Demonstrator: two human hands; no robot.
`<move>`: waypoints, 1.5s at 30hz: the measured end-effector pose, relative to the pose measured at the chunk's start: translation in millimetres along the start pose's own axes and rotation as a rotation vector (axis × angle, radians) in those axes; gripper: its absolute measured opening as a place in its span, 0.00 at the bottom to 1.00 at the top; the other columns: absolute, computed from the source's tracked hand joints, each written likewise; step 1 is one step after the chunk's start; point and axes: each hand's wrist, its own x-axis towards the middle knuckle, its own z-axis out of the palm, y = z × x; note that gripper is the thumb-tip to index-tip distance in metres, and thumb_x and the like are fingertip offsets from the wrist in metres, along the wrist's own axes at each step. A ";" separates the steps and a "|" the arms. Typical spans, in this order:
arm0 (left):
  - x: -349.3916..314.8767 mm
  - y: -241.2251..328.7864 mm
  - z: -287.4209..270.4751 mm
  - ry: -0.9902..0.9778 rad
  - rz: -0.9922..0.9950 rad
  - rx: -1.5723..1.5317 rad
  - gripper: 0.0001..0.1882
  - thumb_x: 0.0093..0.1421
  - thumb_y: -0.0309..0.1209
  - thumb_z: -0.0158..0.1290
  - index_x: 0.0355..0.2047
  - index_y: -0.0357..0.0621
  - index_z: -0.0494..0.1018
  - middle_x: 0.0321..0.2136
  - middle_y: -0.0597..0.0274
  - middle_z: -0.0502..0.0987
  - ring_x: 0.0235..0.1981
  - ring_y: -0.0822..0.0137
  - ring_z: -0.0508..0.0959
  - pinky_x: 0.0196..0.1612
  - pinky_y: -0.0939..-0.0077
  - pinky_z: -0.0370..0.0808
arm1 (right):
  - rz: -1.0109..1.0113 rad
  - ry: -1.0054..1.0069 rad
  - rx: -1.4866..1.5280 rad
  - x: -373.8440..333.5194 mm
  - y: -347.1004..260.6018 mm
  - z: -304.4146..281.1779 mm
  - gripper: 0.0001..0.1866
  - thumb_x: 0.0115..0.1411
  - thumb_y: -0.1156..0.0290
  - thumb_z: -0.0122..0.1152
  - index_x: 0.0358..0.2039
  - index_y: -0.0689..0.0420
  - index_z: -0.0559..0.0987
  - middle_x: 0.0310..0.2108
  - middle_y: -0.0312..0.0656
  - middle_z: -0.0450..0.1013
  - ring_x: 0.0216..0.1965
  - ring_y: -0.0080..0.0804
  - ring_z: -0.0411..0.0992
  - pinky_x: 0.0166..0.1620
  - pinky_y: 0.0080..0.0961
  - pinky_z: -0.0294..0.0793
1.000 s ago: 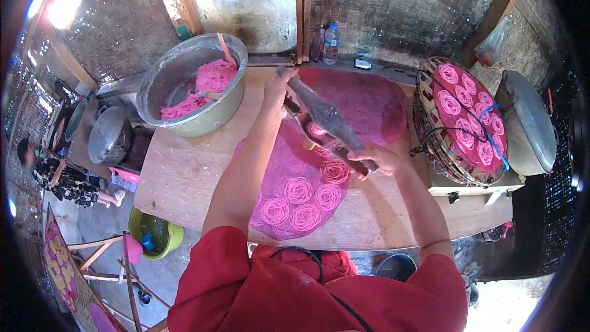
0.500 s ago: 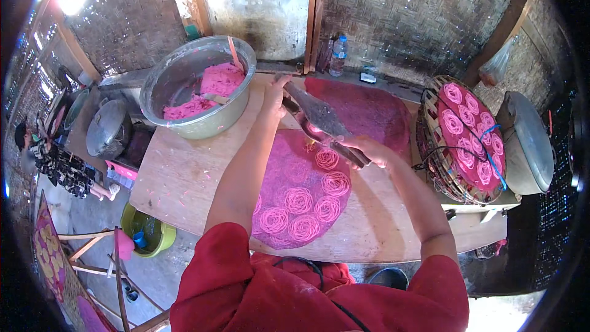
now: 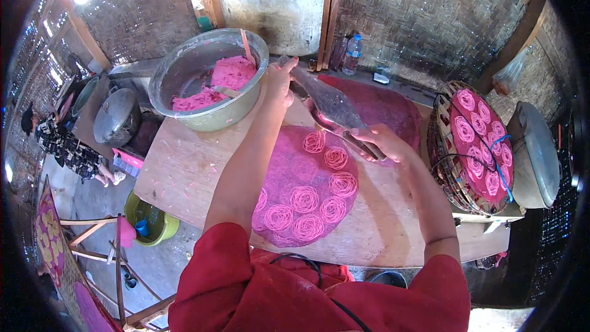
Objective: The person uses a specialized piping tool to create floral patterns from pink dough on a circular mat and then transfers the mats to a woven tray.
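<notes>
Both my hands are closed on a dark wooden hand press (image 3: 330, 103) with two long bars, tilted above the table. My left hand (image 3: 280, 84) grips its upper left end, and my right hand (image 3: 388, 141) wraps the lower right end. Pink dough shows between the bars. Beneath hangs a short run of strands, reaching a coiled nest of pink strands (image 3: 314, 141). That nest lies on a round pink mesh sheet (image 3: 286, 169), along with several similar nests, such as one coil (image 3: 308, 227) near the front edge.
A large metal basin (image 3: 161, 95) holding pink dough (image 3: 233, 72) stands at the back left. Behind the press lies another dark pink sheet (image 3: 390, 107). On the right are a basket (image 3: 444, 178) topped with nests and a big lidded pot (image 3: 536, 154). Someone (image 3: 61, 141) is at far left.
Strands have piled into a fuller nest beneath the press, where only a few hung before. Both hands keep their grip. The whole view has shifted slightly.
</notes>
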 end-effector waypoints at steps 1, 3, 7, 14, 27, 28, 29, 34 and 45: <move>9.2 -0.7 -10.1 0.007 0.005 0.001 0.18 0.47 0.31 0.64 0.31 0.47 0.64 0.26 0.65 0.71 0.26 0.73 0.71 0.30 0.75 0.66 | -0.002 -0.007 -0.003 3.1 -2.5 6.1 0.25 0.55 0.45 0.58 0.27 0.58 0.77 0.17 0.37 0.71 0.17 0.22 0.71 0.20 0.18 0.69; 21.8 8.3 -30.4 -0.005 -0.032 0.062 0.20 0.47 0.29 0.63 0.34 0.47 0.63 0.28 0.65 0.70 0.25 0.72 0.71 0.28 0.75 0.67 | -0.043 0.024 0.068 7.9 -10.4 23.3 0.25 0.55 0.45 0.59 0.26 0.58 0.77 0.17 0.36 0.71 0.17 0.22 0.71 0.20 0.18 0.69; -11.8 13.4 -7.1 0.034 -0.040 0.080 0.21 0.48 0.28 0.62 0.37 0.47 0.62 0.30 0.64 0.70 0.25 0.71 0.71 0.27 0.75 0.67 | -0.015 0.003 0.136 -7.1 -4.7 22.6 0.25 0.53 0.44 0.60 0.25 0.57 0.77 0.15 0.34 0.69 0.15 0.21 0.68 0.17 0.19 0.66; -22.8 -18.8 -22.0 -0.019 -0.081 -0.027 0.14 0.51 0.27 0.59 0.35 0.47 0.66 0.30 0.67 0.72 0.25 0.75 0.70 0.27 0.78 0.65 | 0.028 0.009 0.046 18.4 25.7 7.8 0.24 0.53 0.45 0.61 0.25 0.57 0.78 0.16 0.34 0.70 0.15 0.20 0.67 0.18 0.17 0.66; -57.3 28.6 -13.1 0.128 0.089 0.137 0.24 0.48 0.29 0.64 0.31 0.48 0.56 0.25 0.66 0.64 0.21 0.73 0.67 0.22 0.76 0.64 | 0.044 -0.194 0.157 -32.0 -1.0 28.1 0.34 0.57 0.36 0.47 0.38 0.58 0.76 0.26 0.37 0.74 0.23 0.21 0.71 0.26 0.20 0.72; -64.5 21.1 -14.4 0.167 0.032 0.061 0.22 0.48 0.28 0.63 0.32 0.47 0.57 0.24 0.65 0.64 0.19 0.73 0.67 0.20 0.76 0.64 | 0.077 -0.179 0.181 -40.3 -3.4 34.4 0.35 0.58 0.35 0.46 0.37 0.59 0.76 0.23 0.38 0.73 0.20 0.23 0.71 0.23 0.19 0.71; -70.2 8.3 -21.4 0.166 0.031 0.058 0.22 0.48 0.28 0.63 0.32 0.47 0.57 0.24 0.65 0.64 0.19 0.73 0.67 0.20 0.76 0.64 | 0.078 -0.176 0.179 -45.1 -0.2 37.3 0.35 0.58 0.35 0.46 0.37 0.59 0.76 0.23 0.38 0.73 0.20 0.23 0.71 0.23 0.19 0.71; -84.2 -29.6 -37.2 0.286 -0.149 -0.060 0.20 0.49 0.27 0.63 0.32 0.48 0.59 0.23 0.66 0.65 0.20 0.71 0.69 0.20 0.75 0.65 | 0.230 -0.112 0.079 -42.2 16.1 43.0 0.33 0.57 0.35 0.47 0.34 0.56 0.77 0.18 0.37 0.71 0.15 0.23 0.68 0.17 0.19 0.66; -93.2 -2.4 -30.0 0.146 -0.114 -0.018 0.18 0.49 0.24 0.60 0.32 0.47 0.60 0.25 0.64 0.69 0.20 0.74 0.69 0.20 0.79 0.64 | 0.170 -0.051 0.053 -75.2 0.1 44.5 0.31 0.56 0.38 0.52 0.29 0.60 0.76 0.17 0.37 0.71 0.15 0.23 0.69 0.18 0.18 0.67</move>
